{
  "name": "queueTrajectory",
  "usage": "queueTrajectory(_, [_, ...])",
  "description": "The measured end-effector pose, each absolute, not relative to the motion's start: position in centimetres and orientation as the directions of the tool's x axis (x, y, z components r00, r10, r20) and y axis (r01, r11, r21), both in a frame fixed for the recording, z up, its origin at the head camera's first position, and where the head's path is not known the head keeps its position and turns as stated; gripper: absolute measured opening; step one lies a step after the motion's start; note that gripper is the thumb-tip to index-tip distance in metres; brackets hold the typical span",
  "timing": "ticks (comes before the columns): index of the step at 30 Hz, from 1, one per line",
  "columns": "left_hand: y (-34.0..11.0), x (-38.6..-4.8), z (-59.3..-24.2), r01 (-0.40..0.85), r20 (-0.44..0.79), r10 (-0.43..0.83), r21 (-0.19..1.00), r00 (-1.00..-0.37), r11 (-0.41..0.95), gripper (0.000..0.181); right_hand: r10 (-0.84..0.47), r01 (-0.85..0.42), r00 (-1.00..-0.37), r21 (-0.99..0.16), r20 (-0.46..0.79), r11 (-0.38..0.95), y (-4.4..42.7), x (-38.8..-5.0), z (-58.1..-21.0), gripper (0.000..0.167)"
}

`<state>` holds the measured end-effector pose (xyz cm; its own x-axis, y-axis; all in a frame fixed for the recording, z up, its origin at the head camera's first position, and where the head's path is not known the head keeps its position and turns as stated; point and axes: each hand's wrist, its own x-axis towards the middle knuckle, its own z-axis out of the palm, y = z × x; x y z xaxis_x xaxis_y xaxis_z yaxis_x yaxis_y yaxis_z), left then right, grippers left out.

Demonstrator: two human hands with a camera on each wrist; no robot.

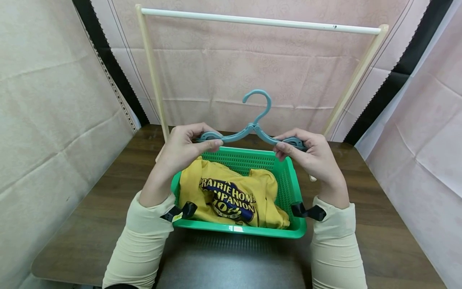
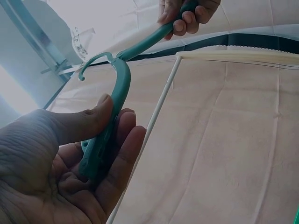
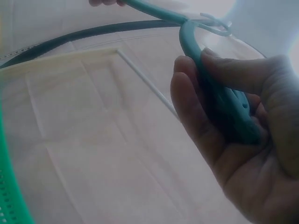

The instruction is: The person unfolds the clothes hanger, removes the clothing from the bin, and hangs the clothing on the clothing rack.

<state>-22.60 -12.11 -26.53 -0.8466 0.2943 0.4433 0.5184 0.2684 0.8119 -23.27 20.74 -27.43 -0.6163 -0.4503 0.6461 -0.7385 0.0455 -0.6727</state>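
A blue plastic clothes hanger (image 1: 236, 135) is held up above the far side of a green basket (image 1: 298, 202), its hook pointing upward. My left hand (image 1: 184, 146) grips one end of it between thumb and fingers. The other end sits in my right hand (image 1: 306, 154), pinched the same way. In the left wrist view the hanger (image 2: 122, 84) runs from palm to the far hand; in the right wrist view the hanger (image 3: 189, 42) lies across curled fingers. Below, a yellow garment (image 1: 223, 176) with dark blue printed lettering lies bunched in the basket.
Behind the basket stands a rack with a white horizontal bar (image 1: 260, 23) and cream posts (image 1: 153, 68). The brown wooden table (image 1: 90, 224) extends to both sides. Pale fabric walls (image 1: 65, 100) enclose it at the back and sides.
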Motion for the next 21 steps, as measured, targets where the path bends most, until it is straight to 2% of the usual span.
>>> queueTrajectory(7, [-12.1,-22.6,-26.6,0.515,0.444,0.284,0.813,-0.850,0.270,0.009,-0.446,-0.733,-0.632,-0.676,0.634,0.078,20.6,-23.2,-27.4,0.017])
queueTrajectory(14, [-12.2,-22.7,-26.7,0.561,0.468,0.316,0.745,-0.825,0.360,0.008,-0.459,-0.748,-0.645,-0.628,0.611,0.215,20.7,-23.2,-27.7,0.022])
queueTrajectory(21, [-12.5,-22.4,-26.6,0.576,0.470,0.339,0.721,-0.815,0.385,0.005,-0.475,-0.761,-0.632,-0.608,0.613,0.227,20.1,-22.0,-26.4,0.019])
